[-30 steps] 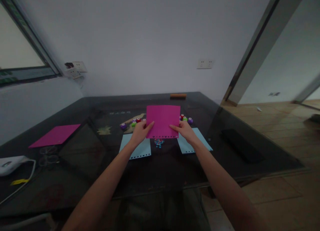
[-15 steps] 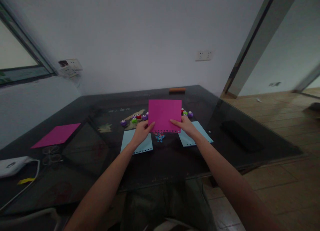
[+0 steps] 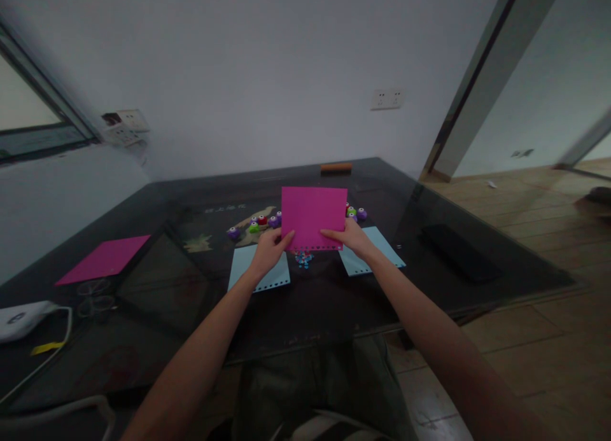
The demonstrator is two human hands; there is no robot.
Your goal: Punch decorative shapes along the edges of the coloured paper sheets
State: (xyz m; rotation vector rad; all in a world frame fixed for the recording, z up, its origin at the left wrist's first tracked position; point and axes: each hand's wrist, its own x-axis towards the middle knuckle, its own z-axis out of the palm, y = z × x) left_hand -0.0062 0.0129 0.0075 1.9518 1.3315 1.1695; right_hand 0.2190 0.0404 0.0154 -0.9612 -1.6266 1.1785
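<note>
Head view, centre of the frame: the left hand (image 3: 268, 249) and right hand (image 3: 352, 237) each pinch a lower corner of the pink sheet (image 3: 312, 216), held upright above the dark counter (image 3: 334, 294), over two pale blue sheets (image 3: 260, 272) and small coloured punches (image 3: 260, 223).

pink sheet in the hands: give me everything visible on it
The pink sheet is a square of plain magenta paper or thin card, matte and uncreased. A row of small punched holes runs along its lower edge. It is held raised and near upright above the dark glass table, face toward the camera. The left hand pinches its lower left corner and the right hand its lower right corner. It hides part of the row of small coloured punches behind it.
</note>
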